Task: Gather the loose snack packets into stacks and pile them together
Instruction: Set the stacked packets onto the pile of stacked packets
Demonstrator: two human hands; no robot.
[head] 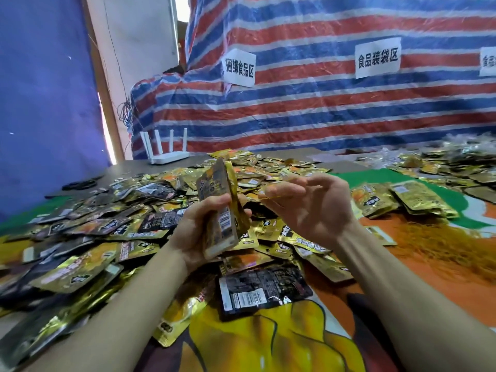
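Observation:
My left hand [200, 229] grips an upright stack of gold snack packets [218, 208] above the table. Just to its right, my right hand [308, 202] holds a thin yellow rubber band [271, 196] stretched over its fingers, close to the stack's top. A wide heap of loose gold and black packets [112, 226] covers the table around and behind both hands. Two bundled stacks of packets [402, 198] lie together on the right.
A pile of yellow rubber bands [442, 245] lies right of my right forearm. A white router [166, 149] stands at the back left, before a striped tarp wall [322, 103] with paper signs. More packets [442, 159] lie far right. A black packet [263, 291] sits near me.

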